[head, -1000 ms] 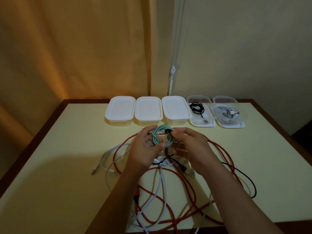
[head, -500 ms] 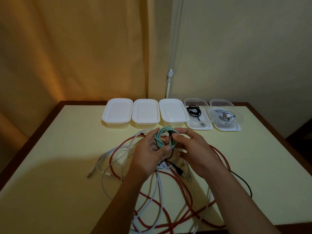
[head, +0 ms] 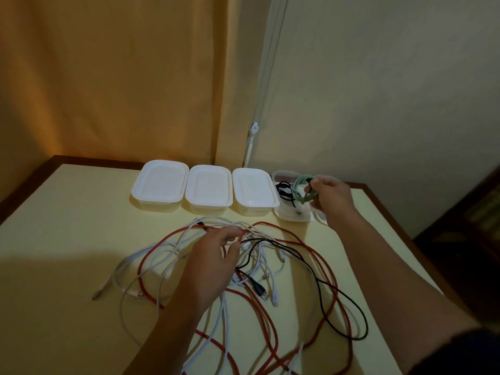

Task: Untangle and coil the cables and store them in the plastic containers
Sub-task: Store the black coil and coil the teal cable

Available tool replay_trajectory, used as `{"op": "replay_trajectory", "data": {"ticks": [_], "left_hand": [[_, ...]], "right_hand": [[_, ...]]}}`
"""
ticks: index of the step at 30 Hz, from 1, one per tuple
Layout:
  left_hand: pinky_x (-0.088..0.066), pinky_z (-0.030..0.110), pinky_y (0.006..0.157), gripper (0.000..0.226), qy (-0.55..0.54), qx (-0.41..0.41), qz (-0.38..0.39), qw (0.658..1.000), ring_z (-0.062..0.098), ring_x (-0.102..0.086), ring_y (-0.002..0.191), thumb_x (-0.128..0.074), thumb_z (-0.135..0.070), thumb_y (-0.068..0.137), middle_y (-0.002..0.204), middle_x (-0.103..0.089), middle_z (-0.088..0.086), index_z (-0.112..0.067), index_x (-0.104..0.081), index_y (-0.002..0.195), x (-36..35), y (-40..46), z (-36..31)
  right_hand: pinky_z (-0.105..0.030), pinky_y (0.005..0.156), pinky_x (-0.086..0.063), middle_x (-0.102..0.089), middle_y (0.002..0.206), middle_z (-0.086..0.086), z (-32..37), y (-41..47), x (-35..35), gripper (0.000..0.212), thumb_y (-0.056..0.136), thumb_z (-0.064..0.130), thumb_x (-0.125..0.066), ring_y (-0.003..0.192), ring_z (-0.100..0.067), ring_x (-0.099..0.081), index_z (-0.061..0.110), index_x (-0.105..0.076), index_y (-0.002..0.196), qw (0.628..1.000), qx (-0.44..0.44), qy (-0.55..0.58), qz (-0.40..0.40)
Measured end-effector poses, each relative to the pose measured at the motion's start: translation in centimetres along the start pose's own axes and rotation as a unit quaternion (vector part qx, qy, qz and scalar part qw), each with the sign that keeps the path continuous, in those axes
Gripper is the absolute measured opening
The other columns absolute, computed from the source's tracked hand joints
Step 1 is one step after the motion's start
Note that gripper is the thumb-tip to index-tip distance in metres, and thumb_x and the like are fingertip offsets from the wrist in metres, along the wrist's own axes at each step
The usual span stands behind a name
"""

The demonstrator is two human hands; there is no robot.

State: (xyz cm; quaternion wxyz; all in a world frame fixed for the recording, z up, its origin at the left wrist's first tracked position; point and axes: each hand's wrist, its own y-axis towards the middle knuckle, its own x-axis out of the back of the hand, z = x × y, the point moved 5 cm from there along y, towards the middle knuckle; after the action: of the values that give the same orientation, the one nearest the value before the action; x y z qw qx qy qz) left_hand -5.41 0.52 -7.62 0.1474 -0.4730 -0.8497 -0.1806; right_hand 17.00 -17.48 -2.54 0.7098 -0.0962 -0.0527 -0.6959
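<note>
Reaching forward over the table (head: 81,239), the right hand (head: 331,197) pinches the coiled green cable (head: 301,189) between thumb and curled fingers, holding it above the open container (head: 293,212) that already has a black cable lying in it. That container sits just right of three lidded white containers (head: 208,189) lined up along the far side of the table. The right forearm stretches out long from the near right corner. Nearer than the lidded containers, the left hand (head: 213,255) hovers palm down on the tangled cables (head: 270,280), red, white and black, its fingers loosely spread and touching the strands.
</note>
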Motion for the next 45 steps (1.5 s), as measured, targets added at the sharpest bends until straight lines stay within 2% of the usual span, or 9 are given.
{"op": "replay_trajectory", "data": {"ticks": [4, 8, 14, 18, 25, 30, 35, 41, 45], "left_hand": [[-0.043, 0.025, 0.098, 0.025, 0.054, -0.031, 0.020, 0.998, 0.003, -0.052, 0.112, -0.057, -0.022, 0.097, 0.114, -0.057, -0.019, -0.028, -0.065, 0.120, -1.1, 0.1, -0.3], [-0.045, 0.031, 0.101, 0.026, 0.079, -0.036, 0.028, 0.996, 0.007, -0.052, 0.116, -0.056, -0.026, 0.098, 0.122, -0.059, -0.011, -0.026, -0.064, 0.123, -1.5, 0.0, 0.2], [-0.046, 0.032, 0.100, 0.026, 0.082, -0.029, 0.036, 0.996, 0.007, -0.052, 0.114, -0.055, -0.028, 0.098, 0.121, -0.059, -0.011, -0.028, -0.064, 0.122, -1.5, 0.0, 0.5], [-0.046, 0.032, 0.101, 0.024, 0.078, -0.032, 0.035, 0.996, 0.007, -0.052, 0.116, -0.055, -0.026, 0.098, 0.119, -0.058, -0.013, -0.029, -0.065, 0.120, -1.4, -0.1, 0.6], [-0.042, 0.013, 0.087, 0.024, 0.040, -0.056, -0.018, 0.997, -0.006, -0.056, 0.098, -0.059, -0.011, 0.095, 0.103, -0.062, -0.020, -0.031, -0.067, 0.104, 0.3, 0.1, 0.2], [-0.050, 0.031, 0.094, 0.018, 0.109, -0.059, 0.001, 0.992, 0.008, -0.060, 0.102, -0.058, -0.019, 0.096, 0.107, -0.068, -0.009, -0.021, -0.071, 0.109, -1.6, 2.1, -1.5], [-0.045, 0.028, 0.097, 0.024, 0.209, -0.079, 0.003, 0.975, 0.011, -0.057, 0.110, -0.056, -0.026, 0.098, 0.120, -0.065, -0.004, -0.020, -0.066, 0.119, -3.5, 6.8, -4.1], [-0.042, 0.033, 0.099, 0.040, 0.338, -0.104, 0.078, 0.932, 0.019, -0.053, 0.122, -0.053, -0.036, 0.098, 0.136, -0.057, 0.001, -0.018, -0.056, 0.133, -7.8, 11.7, -5.4], [-0.045, 0.034, 0.076, 0.039, 0.480, -0.117, 0.092, 0.864, 0.024, -0.062, 0.099, -0.049, -0.045, 0.096, 0.112, -0.067, 0.008, -0.013, -0.064, 0.111, -9.9, 13.2, -6.1]], "right_hand": [[-0.031, 0.053, -0.050, -0.064, 0.084, -0.017, -1.1, 2.9, -0.5, 0.015, 0.097, 0.012, -0.061, 0.063, -0.020, -0.055, -0.001, -0.068, 0.097, 0.996, 0.017, -0.092, -0.014], [-0.044, 0.077, -0.057, -0.071, 0.088, -0.019, -2.4, 3.9, -1.3, 0.018, 0.094, 0.020, -0.064, 0.082, -0.032, -0.067, 0.005, -0.071, 0.088, 0.963, 0.071, -0.258, -0.026], [-0.023, 0.048, -0.033, -0.058, 0.070, -0.010, -2.4, 4.1, -2.5, 0.021, 0.093, 0.018, -0.067, 0.060, -0.021, -0.056, 0.003, -0.061, 0.079, 0.916, 0.109, -0.385, -0.033], [-0.034, 0.065, -0.054, -0.068, 0.078, -0.013, -2.4, 3.1, -2.3, 0.021, 0.090, 0.021, -0.069, 0.076, -0.032, -0.069, 0.001, -0.066, 0.085, 0.906, 0.114, -0.406, -0.027], [-0.027, 0.078, -0.046, -0.071, 0.094, -0.001, -2.1, -5.9, -1.8, 0.024, 0.096, 0.011, -0.056, 0.088, -0.017, -0.063, 0.009, -0.075, 0.110, 0.975, 0.128, -0.181, -0.027], [-0.035, 0.098, -0.051, -0.070, 0.120, -0.002, -4.6, -8.9, -4.3, 0.032, 0.099, 0.011, -0.052, 0.109, -0.018, -0.063, 0.015, -0.069, 0.125, 0.994, 0.048, -0.088, 0.033], [-0.047, 0.105, -0.050, -0.067, 0.128, -0.007, -6.3, -8.0, -6.2, 0.046, 0.089, 0.014, -0.050, 0.120, -0.025, -0.062, 0.011, -0.061, 0.134, 0.994, -0.044, -0.013, 0.100], [-0.028, 0.065, -0.048, -0.067, 0.076, 0.001, -6.6, -6.7, -5.8, 0.029, 0.090, -0.002, -0.044, 0.072, -0.015, -0.062, 0.014, -0.067, 0.086, 0.990, -0.056, 0.066, 0.107], [-0.041, 0.077, -0.055, -0.073, 0.084, -0.014, -7.1, -6.7, -6.9, 0.024, 0.081, 0.002, -0.048, 0.079, -0.025, -0.067, 0.012, -0.070, 0.084, 0.969, -0.109, 0.177, 0.131]]}}
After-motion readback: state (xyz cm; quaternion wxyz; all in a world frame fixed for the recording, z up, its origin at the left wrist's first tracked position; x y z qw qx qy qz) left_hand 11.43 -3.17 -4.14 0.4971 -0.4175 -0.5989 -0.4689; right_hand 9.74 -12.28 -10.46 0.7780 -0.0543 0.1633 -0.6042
